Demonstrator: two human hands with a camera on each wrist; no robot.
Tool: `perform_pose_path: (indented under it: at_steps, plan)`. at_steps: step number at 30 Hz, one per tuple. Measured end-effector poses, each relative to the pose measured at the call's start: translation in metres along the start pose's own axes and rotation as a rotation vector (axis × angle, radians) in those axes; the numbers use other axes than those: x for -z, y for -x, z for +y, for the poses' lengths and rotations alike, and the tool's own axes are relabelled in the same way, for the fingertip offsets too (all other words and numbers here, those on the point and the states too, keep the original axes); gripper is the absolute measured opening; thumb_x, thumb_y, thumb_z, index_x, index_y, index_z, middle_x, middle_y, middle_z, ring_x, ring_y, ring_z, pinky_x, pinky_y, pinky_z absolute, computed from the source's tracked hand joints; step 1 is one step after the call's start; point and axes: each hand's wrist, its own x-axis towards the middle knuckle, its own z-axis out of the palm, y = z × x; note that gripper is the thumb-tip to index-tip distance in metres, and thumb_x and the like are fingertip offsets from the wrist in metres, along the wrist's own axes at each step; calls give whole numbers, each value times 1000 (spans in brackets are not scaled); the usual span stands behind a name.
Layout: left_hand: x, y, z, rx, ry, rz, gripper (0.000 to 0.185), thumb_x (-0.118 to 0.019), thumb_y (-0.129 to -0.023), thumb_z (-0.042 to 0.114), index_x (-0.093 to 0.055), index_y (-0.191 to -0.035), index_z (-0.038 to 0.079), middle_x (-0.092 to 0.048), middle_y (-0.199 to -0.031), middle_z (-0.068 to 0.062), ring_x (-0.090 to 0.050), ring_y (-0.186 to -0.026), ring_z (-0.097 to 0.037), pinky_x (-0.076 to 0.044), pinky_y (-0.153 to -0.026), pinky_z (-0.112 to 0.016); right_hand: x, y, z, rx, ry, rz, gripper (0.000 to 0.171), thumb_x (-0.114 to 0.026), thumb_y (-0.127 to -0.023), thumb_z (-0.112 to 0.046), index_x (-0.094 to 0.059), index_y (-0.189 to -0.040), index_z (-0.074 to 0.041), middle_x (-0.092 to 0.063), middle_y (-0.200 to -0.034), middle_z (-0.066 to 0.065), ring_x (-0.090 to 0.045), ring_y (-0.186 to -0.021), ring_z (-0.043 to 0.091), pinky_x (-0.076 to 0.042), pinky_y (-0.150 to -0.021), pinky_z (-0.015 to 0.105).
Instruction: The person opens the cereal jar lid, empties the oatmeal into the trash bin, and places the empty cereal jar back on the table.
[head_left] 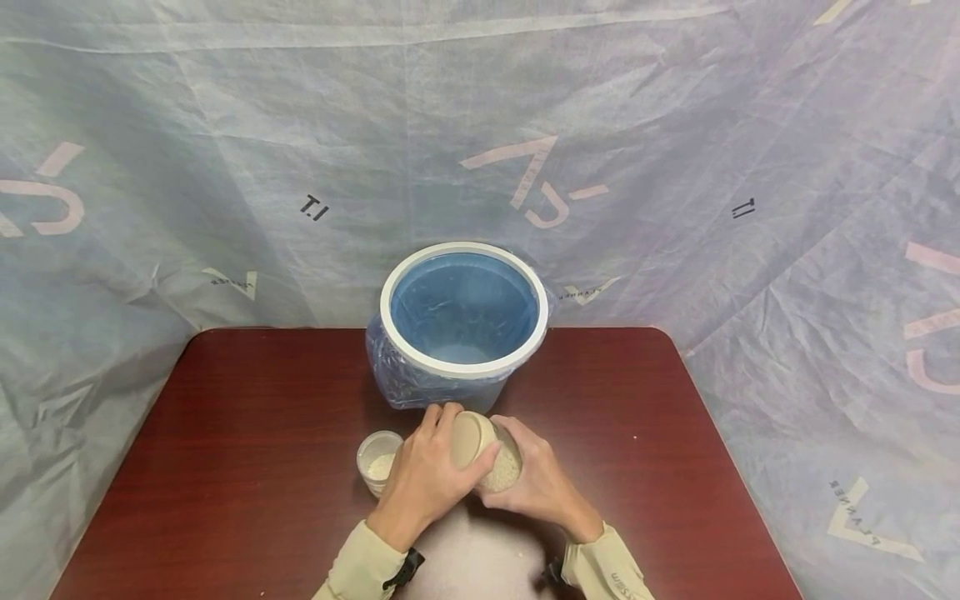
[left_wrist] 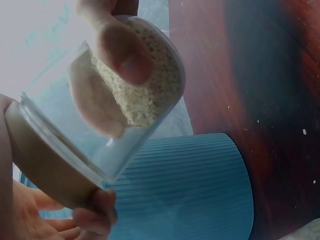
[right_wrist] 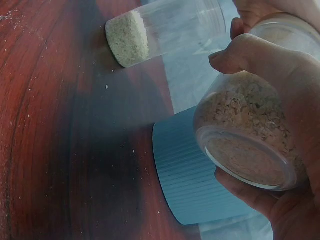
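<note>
A clear jar (head_left: 506,468) partly filled with pale flaky grains is held tilted above the table, its beige lid (head_left: 468,440) on the mouth end. My left hand (head_left: 429,471) grips the lid, with fingers curled around its edge in the left wrist view. My right hand (head_left: 543,479) wraps around the jar's body, its thumb (left_wrist: 130,60) pressed on the clear wall. A second clear jar (head_left: 369,454), lidless in the head view, stands just left of my left hand with pale grains (right_wrist: 129,40) at its bottom.
A blue bin (head_left: 465,304) with a white rim and a see-through bag liner (head_left: 401,383) stands just beyond the hands. Loose grains dot the dark red table (head_left: 637,500). Grey printed sheeting (head_left: 375,150) hangs behind the table and on both sides.
</note>
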Motion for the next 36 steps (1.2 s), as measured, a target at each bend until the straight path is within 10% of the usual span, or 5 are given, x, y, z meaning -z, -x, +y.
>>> perform_pose_path:
  at_steps: [9, 18, 26, 36]
  plan:
    - [1, 5, -1, 5, 27, -63, 68, -70, -94, 65, -62, -138, 13, -64, -120, -5, -69, -102, -28, -57, -76, -46, 0, 2, 4, 9, 19, 11, 95, -101, -56, -24, -59, -140, -6, -69, -125, 3, -68, -107, 16, -60, -87, 34]
    - [19, 5, -15, -201, 162, -298, 88, -71, -95, 65, -32, -168, 34, -34, -171, 1, -37, -155, -21, -48, -111, -54, 6, 5, 6, -18, -32, -17, 98, -99, -57, -22, -57, -144, -9, -69, -128, 3, -68, -107, 15, -59, -88, 35]
    - [33, 3, -27, -388, 216, -354, 86, -81, -94, 44, -38, -167, 29, -28, -175, -1, -40, -155, -25, -49, -111, -52, 9, 7, 7, -14, -61, -45, 98, -101, -60, -23, -56, -148, -19, -68, -131, -4, -68, -107, 13, -59, -89, 34]
    - [34, 1, -29, -404, 207, -343, 84, -83, -92, 35, -42, -165, 25, -43, -167, -3, -49, -147, -24, -49, -111, -50, 10, 8, 5, -21, -66, -63, 97, -100, -60, -22, -56, -147, -19, -69, -127, -4, -68, -103, 12, -59, -86, 34]
